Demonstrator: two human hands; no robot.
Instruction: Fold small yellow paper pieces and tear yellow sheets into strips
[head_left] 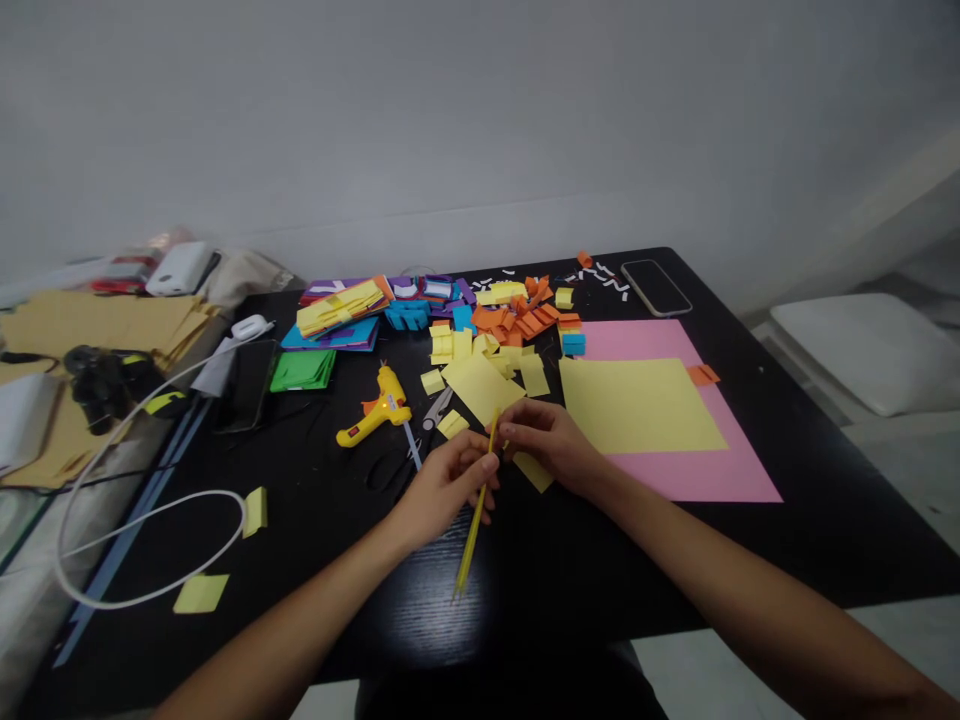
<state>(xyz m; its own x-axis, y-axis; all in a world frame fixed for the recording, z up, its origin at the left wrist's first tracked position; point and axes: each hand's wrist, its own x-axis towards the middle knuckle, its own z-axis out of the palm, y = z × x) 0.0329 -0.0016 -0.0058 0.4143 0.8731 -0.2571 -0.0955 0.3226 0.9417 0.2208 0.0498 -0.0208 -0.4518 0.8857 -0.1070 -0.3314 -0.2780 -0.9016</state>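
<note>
My left hand (452, 482), low over the middle of the black table, is closed on a bundle of thin yellow strips (472, 535) that slants down toward the front edge. At the bundle's upper end is my right hand (547, 436), its thumb and fingertips pinched on the strips. Just beyond both hands, a yellow sheet (481, 385) lies on smaller yellow pieces. A yellow glue gun (384, 408) rests left of them, near small scissors (438, 408).
Folded orange papers (525, 318) and coloured stacks (345, 305) lie at the back. Yellow (637, 405) and pink sheets (739, 477) are at right, below a phone (656, 288). A white cable (150, 510) loops at left.
</note>
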